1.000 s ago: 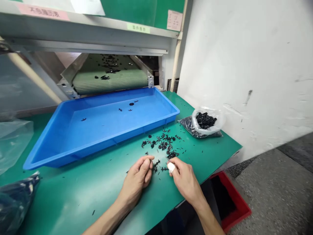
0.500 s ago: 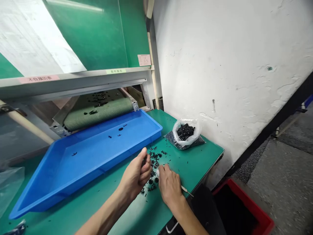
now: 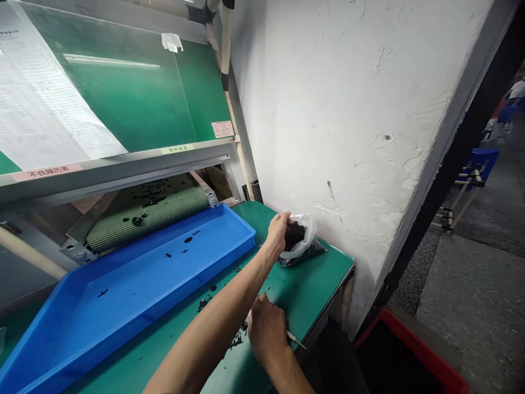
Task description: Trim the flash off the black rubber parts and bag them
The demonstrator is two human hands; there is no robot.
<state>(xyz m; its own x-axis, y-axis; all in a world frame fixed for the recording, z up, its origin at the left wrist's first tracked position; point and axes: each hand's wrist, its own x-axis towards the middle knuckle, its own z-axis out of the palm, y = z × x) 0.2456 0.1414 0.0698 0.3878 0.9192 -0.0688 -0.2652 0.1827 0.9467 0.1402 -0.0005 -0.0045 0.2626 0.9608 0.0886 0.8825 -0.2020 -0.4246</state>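
Observation:
At the left rim of a clear plastic bag (image 3: pixel 305 249) full of small black parts (image 3: pixel 294 235) is my left hand (image 3: pixel 279 231). Its thumb side faces up and most of its fingers are hidden, so I cannot tell whether they hold anything. Lower down, my right hand (image 3: pixel 268 327) rests on the green tabletop, fingers curled around a slim pale-handled tool (image 3: pixel 296 340) whose thin end sticks out to the right. Loose black parts (image 3: pixel 235 342) lie just left of this hand, partly hidden by my left forearm.
A blue tray (image 3: pixel 156 298) holding a few black pieces stands on the left. Behind it, a green conveyor belt (image 3: pixel 164 210) carries more pieces. A white wall (image 3: pixel 311 137) rises behind the bag, and a red bin (image 3: pixel 410 339) sits below the table's right edge.
My left hand has gone from above the scattered black parts forward and right to the bag. My right hand stays low over the table with the tool. The view has shifted.

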